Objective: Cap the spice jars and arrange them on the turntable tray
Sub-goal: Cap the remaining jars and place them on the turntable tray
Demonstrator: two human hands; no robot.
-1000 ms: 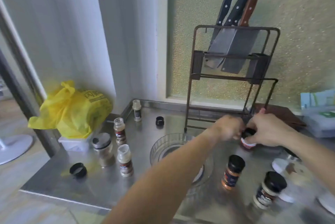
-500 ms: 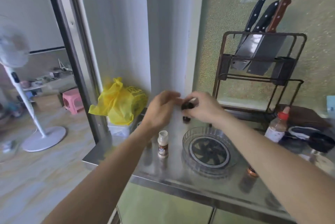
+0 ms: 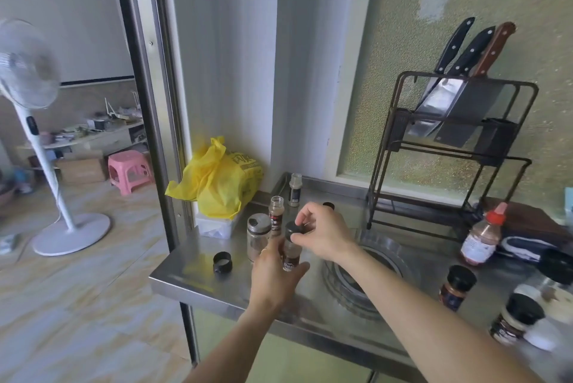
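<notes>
My left hand (image 3: pixel 276 274) grips a small clear spice jar (image 3: pixel 291 254) by its body, just left of the clear turntable tray (image 3: pixel 384 247). My right hand (image 3: pixel 325 235) pinches a black cap (image 3: pixel 294 229) sitting on that jar's mouth. Behind them stand an uncapped jar (image 3: pixel 276 215), a wider jar with a metal lid (image 3: pixel 258 235) and a small jar with a pale top (image 3: pixel 295 190). One loose black cap (image 3: pixel 222 262) lies near the counter's left front corner, another (image 3: pixel 328 205) behind my right hand. Two black-capped jars (image 3: pixel 457 286) (image 3: pixel 516 322) stand at the right.
A yellow plastic bag (image 3: pixel 217 179) sits on a white box at the back left corner. A metal knife rack (image 3: pixel 449 147) with three knives stands behind the tray. A red-capped bottle (image 3: pixel 483 235) is at the right. The steel counter (image 3: pixel 192 265) ends just left of the loose cap.
Both hands came down from chest height to the counter beside the tray. A jar is now gripped in my left hand, with the black cap held on top by my right.
</notes>
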